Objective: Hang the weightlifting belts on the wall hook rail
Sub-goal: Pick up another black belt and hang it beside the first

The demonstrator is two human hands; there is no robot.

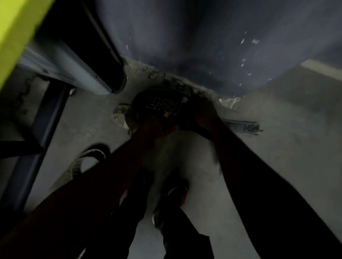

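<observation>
The belt [155,104] lies coiled on the floor [276,163] against the wall [194,38], directly under the fingers [186,104] of left hand [162,124] and right hand [201,114] (whether they are grasping it is too dark to tell).

The blue-grey wall [194,38] shuts off the whole upper frame and meets the floor [287,156] just behind the dark belt [157,104]. That leaves the left hand [162,123] and right hand [198,115] room only from below. At the upper left a machine frame [75,59] with a yellow-green pad [16,23] juts low over the floor, and a light shoe [90,159] lies beneath it. To the right the concrete is open, apart from a thin metal strip [243,125] near the wall's foot.
</observation>
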